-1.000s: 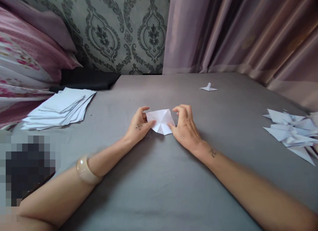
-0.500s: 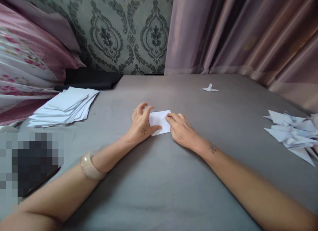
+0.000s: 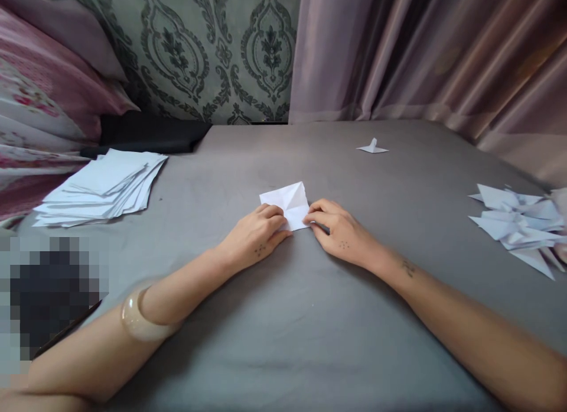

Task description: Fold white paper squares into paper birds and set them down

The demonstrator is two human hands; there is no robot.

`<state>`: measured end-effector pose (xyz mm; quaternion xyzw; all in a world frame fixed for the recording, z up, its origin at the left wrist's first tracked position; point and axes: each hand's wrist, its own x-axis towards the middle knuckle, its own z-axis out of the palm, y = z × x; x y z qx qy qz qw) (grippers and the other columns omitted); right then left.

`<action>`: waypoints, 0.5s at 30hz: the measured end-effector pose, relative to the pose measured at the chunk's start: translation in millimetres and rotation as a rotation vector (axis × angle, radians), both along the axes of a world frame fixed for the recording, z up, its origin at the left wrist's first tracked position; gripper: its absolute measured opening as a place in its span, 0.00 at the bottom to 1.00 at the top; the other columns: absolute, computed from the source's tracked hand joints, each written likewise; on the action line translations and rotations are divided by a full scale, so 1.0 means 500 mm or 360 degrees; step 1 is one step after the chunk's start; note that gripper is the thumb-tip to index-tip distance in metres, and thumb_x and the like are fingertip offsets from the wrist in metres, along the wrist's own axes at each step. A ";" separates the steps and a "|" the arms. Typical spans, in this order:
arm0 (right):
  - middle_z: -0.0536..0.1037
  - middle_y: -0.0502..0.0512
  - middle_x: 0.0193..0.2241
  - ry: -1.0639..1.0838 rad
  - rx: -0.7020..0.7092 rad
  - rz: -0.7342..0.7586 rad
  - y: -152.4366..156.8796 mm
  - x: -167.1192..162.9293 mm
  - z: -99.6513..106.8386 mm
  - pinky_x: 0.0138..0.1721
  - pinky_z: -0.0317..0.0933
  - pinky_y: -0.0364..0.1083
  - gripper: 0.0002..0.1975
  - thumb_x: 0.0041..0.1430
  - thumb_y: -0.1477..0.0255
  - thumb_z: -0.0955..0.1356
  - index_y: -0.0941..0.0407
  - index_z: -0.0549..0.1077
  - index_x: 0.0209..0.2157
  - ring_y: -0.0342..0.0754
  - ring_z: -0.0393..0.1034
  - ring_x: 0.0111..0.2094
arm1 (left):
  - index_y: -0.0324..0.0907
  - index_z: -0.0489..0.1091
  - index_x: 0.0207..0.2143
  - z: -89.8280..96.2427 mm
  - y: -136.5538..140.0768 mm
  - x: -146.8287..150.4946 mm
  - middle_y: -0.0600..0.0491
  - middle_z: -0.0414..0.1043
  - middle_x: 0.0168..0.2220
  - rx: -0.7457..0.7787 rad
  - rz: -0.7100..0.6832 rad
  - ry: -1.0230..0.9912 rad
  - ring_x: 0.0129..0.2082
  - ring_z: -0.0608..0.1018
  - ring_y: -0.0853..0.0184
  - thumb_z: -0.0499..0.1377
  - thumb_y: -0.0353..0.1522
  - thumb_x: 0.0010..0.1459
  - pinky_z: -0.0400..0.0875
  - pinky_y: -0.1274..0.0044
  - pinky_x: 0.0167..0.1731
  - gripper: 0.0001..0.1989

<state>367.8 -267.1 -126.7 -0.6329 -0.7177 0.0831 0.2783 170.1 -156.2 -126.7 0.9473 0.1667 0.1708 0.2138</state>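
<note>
A small white sheet of folded paper (image 3: pixel 290 200) lies on the grey cloth surface in front of me, with crease lines showing across it. My left hand (image 3: pixel 259 232) is closed on its near left part, fingers on top and thumb along the near edge. At the near right corner, my right hand (image 3: pixel 339 229) pinches the paper between thumb and fingertips. The palms hide part of the near edge. A pale bangle (image 3: pixel 144 320) sits on my left forearm.
A stack of white paper sheets (image 3: pixel 104 184) lies at the left, by a black folded item (image 3: pixel 150 133). Several folded paper cranes (image 3: pixel 522 220) are heaped at the far right. One small folded paper crane (image 3: pixel 372 146) stands at the back. Curtains (image 3: pixel 376 51) hang behind.
My left fingers have come down and closed on the paper. The right hand has shifted to its near right corner. The paper is turned slightly, showing creases. The view has tilted a little.
</note>
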 end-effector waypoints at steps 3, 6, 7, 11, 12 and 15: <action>0.75 0.57 0.41 -0.0137 -0.0013 -0.0029 -0.014 -0.010 0.002 0.47 0.64 0.51 0.14 0.61 0.78 0.61 0.55 0.77 0.40 0.52 0.68 0.44 | 0.42 0.74 0.34 0.008 -0.008 0.001 0.45 0.73 0.38 0.0032 -0.0047 0.0002 0.44 0.74 0.57 0.54 0.33 0.63 0.69 0.67 0.45 0.09; 0.75 0.57 0.41 -0.0168 0.0016 -0.0082 -0.021 -0.017 0.000 0.46 0.64 0.51 0.13 0.62 0.77 0.62 0.56 0.77 0.42 0.52 0.67 0.43 | 0.41 0.73 0.33 0.016 -0.015 0.002 0.46 0.73 0.34 0.0221 -0.0074 0.0073 0.41 0.74 0.59 0.52 0.31 0.64 0.71 0.70 0.41 0.11; 0.75 0.57 0.41 -0.0165 0.0024 -0.0104 -0.022 -0.018 -0.001 0.46 0.64 0.51 0.12 0.62 0.77 0.63 0.56 0.76 0.41 0.51 0.67 0.43 | 0.39 0.73 0.34 0.017 -0.016 0.002 0.46 0.73 0.34 0.0317 -0.0073 0.0120 0.40 0.75 0.59 0.50 0.30 0.64 0.72 0.70 0.39 0.12; 0.75 0.56 0.39 -0.0110 0.0035 -0.0192 -0.020 -0.022 -0.005 0.45 0.64 0.50 0.07 0.61 0.74 0.66 0.56 0.76 0.38 0.51 0.68 0.42 | 0.38 0.72 0.37 0.011 -0.005 0.008 0.46 0.74 0.37 0.0499 -0.0043 0.0134 0.40 0.74 0.62 0.47 0.31 0.66 0.72 0.71 0.39 0.14; 0.75 0.56 0.39 -0.0093 0.0039 -0.0207 -0.019 -0.023 -0.006 0.45 0.64 0.49 0.06 0.61 0.74 0.66 0.56 0.76 0.36 0.51 0.68 0.42 | 0.39 0.73 0.37 0.007 -0.001 0.011 0.47 0.74 0.38 0.0466 -0.0030 0.0088 0.39 0.74 0.62 0.48 0.32 0.66 0.71 0.71 0.40 0.14; 0.75 0.55 0.37 -0.0057 0.0044 -0.0252 -0.015 -0.025 -0.009 0.44 0.63 0.48 0.05 0.62 0.74 0.66 0.55 0.75 0.34 0.50 0.68 0.41 | 0.40 0.74 0.35 -0.003 0.011 0.021 0.49 0.74 0.36 0.0281 0.0044 -0.0021 0.38 0.74 0.64 0.52 0.33 0.65 0.70 0.72 0.40 0.12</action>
